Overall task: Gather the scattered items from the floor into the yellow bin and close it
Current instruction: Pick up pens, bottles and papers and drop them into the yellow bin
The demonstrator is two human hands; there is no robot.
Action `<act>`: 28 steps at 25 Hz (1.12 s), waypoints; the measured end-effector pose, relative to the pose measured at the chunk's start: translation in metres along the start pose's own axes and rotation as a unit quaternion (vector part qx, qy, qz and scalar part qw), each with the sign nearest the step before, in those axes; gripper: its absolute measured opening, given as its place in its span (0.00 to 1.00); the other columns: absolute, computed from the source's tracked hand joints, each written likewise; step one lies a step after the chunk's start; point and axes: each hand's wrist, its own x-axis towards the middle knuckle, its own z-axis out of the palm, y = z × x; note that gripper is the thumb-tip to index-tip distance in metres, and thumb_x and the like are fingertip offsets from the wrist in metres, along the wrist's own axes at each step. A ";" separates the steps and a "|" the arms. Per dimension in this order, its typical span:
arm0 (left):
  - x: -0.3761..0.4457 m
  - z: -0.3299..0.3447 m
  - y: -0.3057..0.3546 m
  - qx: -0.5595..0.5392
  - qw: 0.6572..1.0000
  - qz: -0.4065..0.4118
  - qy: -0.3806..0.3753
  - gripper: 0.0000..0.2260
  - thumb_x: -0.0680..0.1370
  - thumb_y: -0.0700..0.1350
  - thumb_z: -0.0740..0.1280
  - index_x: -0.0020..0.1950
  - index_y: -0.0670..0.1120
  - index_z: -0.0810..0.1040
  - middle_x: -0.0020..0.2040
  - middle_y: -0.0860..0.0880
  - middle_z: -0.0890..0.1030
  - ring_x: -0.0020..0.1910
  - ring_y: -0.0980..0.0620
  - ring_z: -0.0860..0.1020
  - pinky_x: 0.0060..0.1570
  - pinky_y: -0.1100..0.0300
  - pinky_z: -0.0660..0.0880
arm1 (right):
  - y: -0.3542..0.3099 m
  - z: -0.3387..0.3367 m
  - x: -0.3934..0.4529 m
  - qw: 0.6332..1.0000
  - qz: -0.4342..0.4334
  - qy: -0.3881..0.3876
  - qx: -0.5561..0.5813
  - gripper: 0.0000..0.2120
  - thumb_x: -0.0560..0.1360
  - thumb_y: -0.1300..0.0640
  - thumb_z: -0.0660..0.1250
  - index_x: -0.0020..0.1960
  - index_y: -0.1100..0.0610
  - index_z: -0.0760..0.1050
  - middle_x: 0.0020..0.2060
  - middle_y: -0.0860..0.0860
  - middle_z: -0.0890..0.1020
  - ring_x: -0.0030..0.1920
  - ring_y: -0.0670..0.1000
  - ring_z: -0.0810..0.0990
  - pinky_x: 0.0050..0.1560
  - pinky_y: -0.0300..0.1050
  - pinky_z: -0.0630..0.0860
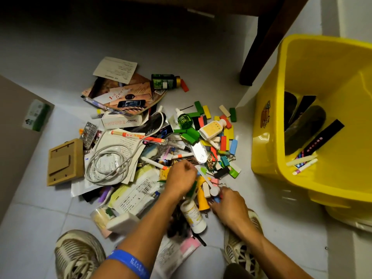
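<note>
A heap of scattered items (153, 141) covers the white floor: papers, a coiled white cable (108, 164), coloured blocks (213, 125), small bottles, pens. The yellow bin (267, 150) stands open at the right, holding dark flat objects and a few pens. My left hand (180, 178) is down in the near middle of the heap, fingers curled around small items; which ones I cannot tell. My right hand (228, 204) sits just right of it, fingers curled on small pieces beside an orange toy (202, 200). A white bottle (193, 216) lies between my wrists.
A dark wooden furniture leg (259, 57) stands behind the bin. A brown picture frame (65, 162) lies face down at the left. A grey panel with a green packet (37, 115) sits far left. My two shoes (78, 254) are at the bottom edge.
</note>
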 end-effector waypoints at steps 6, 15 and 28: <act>-0.008 -0.015 0.017 -0.374 0.910 -0.088 -0.157 0.11 0.66 0.36 0.56 0.43 0.40 0.76 0.31 0.45 0.71 0.25 0.52 0.68 0.19 0.66 0.58 | 0.006 -0.045 -0.003 0.871 0.072 -0.091 0.477 0.06 0.75 0.66 0.64 0.48 0.57 0.76 0.31 0.56 0.81 0.27 0.52 0.78 0.26 0.43 0.76; -0.002 0.003 0.045 -0.263 0.955 -0.072 -0.114 0.21 0.77 0.58 0.64 0.27 0.51 0.68 0.29 0.50 0.72 0.25 0.53 0.70 0.24 0.64 0.63 | -0.042 -0.076 0.107 0.953 0.115 0.211 0.184 0.21 0.78 0.43 0.65 0.60 0.58 0.67 0.46 0.55 0.80 0.41 0.53 0.80 0.30 0.44 0.75; 0.018 0.005 0.041 -0.203 0.979 -0.013 -0.004 0.10 0.81 0.42 0.61 0.46 0.48 0.82 0.27 0.53 0.76 0.24 0.56 0.70 0.25 0.63 0.66 | -0.048 -0.052 0.109 0.981 -0.011 0.164 0.105 0.17 0.75 0.44 0.67 0.51 0.58 0.74 0.43 0.53 0.79 0.41 0.53 0.76 0.37 0.44 0.69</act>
